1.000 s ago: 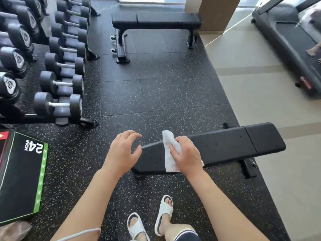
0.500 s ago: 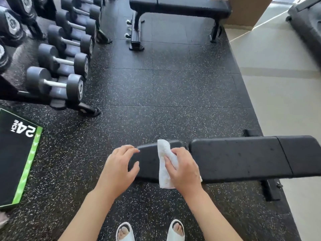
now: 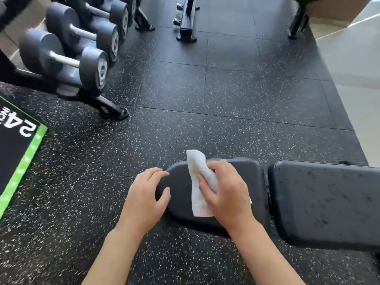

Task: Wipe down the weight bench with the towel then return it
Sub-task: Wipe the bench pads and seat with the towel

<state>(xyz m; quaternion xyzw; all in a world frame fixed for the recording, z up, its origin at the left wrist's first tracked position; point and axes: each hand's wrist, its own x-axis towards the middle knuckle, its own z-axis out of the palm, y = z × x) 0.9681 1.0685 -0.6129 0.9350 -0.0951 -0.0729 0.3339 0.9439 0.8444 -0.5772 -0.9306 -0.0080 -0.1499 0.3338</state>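
Closer now, the bench (image 3: 236, 171) fills the view at 5 o'clock. The towel (image 3: 197, 182) is held on its seat by the right hand (image 3: 224, 192); the left hand (image 3: 144, 198) is loosely spread beside it. Wiping is barely begun; the long pad (image 3: 329, 202) is left.

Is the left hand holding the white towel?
No, the right hand grips the towel on the bench; the left hand holds nothing.

Black padded weight bench (image 3: 320, 200), two cushions with a narrow gap between, lying flat across the speckled floor beneath both hands. White towel (image 3: 198, 190), crumpled and folded lengthwise, draped over the smaller cushion, pinned under the right hand (image 3: 225, 194), just right of the left hand (image 3: 145, 199).
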